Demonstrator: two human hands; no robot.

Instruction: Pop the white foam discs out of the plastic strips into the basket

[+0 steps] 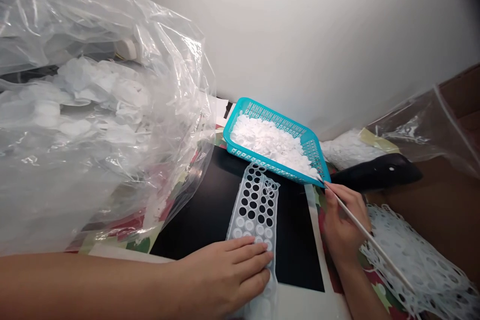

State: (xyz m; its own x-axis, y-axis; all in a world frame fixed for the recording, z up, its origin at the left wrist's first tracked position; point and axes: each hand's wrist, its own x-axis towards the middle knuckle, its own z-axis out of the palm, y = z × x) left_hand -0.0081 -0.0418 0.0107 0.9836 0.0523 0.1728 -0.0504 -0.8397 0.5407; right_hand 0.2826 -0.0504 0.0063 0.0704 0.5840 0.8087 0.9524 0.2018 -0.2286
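A long white plastic strip (253,205) lies on a black mat (202,215). It has rows of round holes. Near the top the holes are empty, and the black shows through. Lower down, small white round pieces (249,225) sit in the holes. The bottom of the strip goes under the left hand (228,275) and runs off the edge of the view, so its end can't be seen. That hand is open and lies flat on the strip, holding nothing.

The right hand (343,220) pinches a thin white stick (386,258) in its fingers. The tip of the stick is at the near corner of a blue plastic basket (277,117). It is hard to see if the tip touches anything. The basket sits at a slant just past the top of the strip, full of white round bits (262,140).

On the left, a big clear plastic bag (112,110) holds a white heap, but the shiny plastic makes it hard to see. On the right lies a white sheet full of holes (420,260). Past it is a dark shape (375,172) that I can't make out.
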